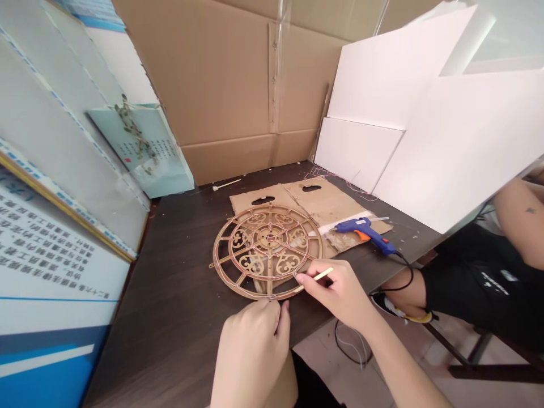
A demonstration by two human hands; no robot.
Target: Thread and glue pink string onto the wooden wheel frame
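Cardboard walls (221,73) and white boards (450,147) enclose dark wooden table (170,317).

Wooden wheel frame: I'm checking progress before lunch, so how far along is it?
Looks done: the wooden wheel frame lies whole on the table, thread along its rim. In hand: left hand pinches the near rim, right hand holds a thin stick there. Left: can't tell; glue gun lies aside.

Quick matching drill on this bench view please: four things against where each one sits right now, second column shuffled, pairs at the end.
1. thin stick
2. glue gun
3. wooden wheel
4. cotton swab

A. by the back cardboard wall
B. on the flattened cardboard
C. pinched in the right hand
D. near edge under the left hand

Pairs: 1-C, 2-B, 3-D, 4-A
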